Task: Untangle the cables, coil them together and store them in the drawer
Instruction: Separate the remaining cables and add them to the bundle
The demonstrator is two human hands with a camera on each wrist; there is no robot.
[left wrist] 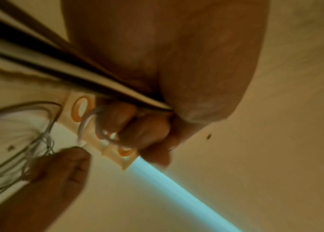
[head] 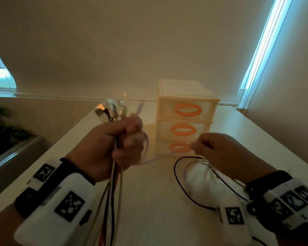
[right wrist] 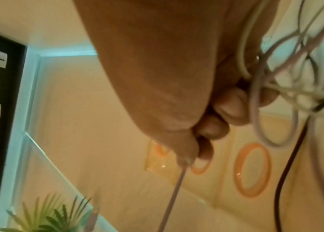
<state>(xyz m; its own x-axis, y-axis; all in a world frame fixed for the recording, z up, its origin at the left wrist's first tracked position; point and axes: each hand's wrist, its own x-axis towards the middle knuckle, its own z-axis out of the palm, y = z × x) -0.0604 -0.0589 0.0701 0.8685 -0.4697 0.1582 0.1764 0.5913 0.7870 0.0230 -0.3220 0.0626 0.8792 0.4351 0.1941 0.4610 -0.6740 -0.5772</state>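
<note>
My left hand (head: pixel 114 148) is clenched around a bundle of cables (head: pixel 114 189), raised above the table (head: pixel 149 219); their plug ends (head: pixel 112 109) stick up out of my fist, and the black, white and grey strands hang down from it toward the near edge. A pale lilac cable (head: pixel 158 158) leaves that fist and runs across to my right hand (head: pixel 219 153), which pinches it between thumb and fingertips, fingers curled in. In the right wrist view the same lilac cable (right wrist: pixel 177 185) comes out taut below my thumb, and a tangle of loops (right wrist: pixel 296 75) hangs against the back of my fingers. A black loop (head: pixel 181 185) and some pale strands lie on the table under my right wrist. The drawer unit (head: pixel 185 118) stands at the far side of the table behind my hands, three drawers stacked, each with an orange oval handle (head: pixel 188 109); all three look pushed in. A plant (right wrist: pixel 54 216) shows low in the right wrist view
</note>
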